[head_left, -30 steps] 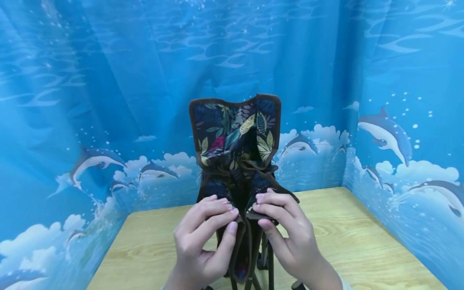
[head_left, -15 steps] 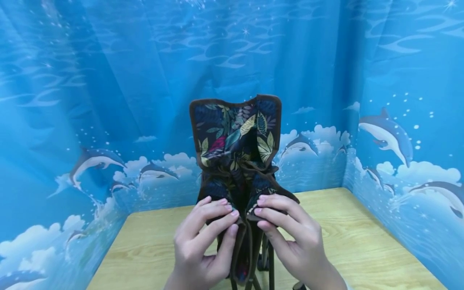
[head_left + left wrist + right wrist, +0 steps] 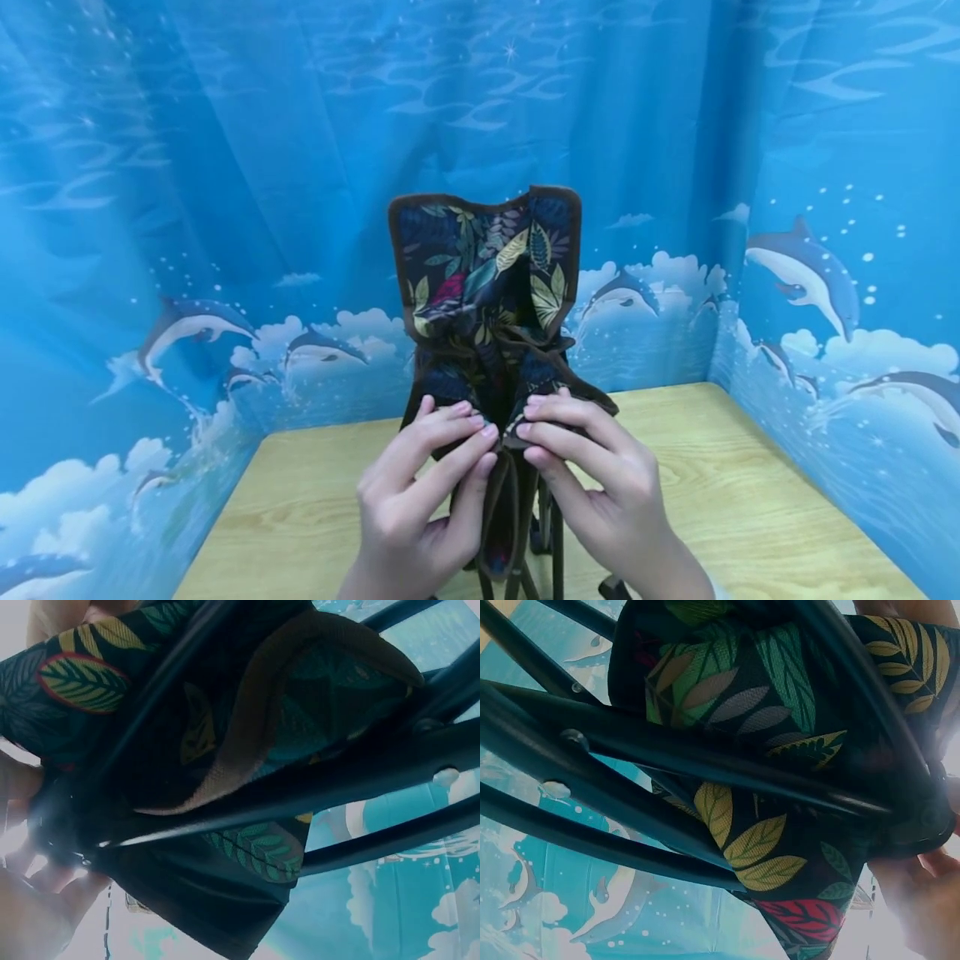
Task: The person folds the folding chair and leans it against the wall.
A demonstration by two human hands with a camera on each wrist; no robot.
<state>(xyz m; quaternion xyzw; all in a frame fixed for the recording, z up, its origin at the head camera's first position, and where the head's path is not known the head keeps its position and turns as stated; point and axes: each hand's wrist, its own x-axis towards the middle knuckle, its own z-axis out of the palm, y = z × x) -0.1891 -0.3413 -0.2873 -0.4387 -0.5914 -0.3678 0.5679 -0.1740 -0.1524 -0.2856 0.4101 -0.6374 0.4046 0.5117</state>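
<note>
Slightly nearer each other than half a second ago: bare left hand and bare right hand.
Each grips a front corner of the black-framed, leaf-printed dark fabric folding chair, centre to lower middle; the narrower gap suggests its sides are closing.

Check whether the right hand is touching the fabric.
Touching. The head view shows the right hand with its fingers over the near edge of the fabric.
</note>
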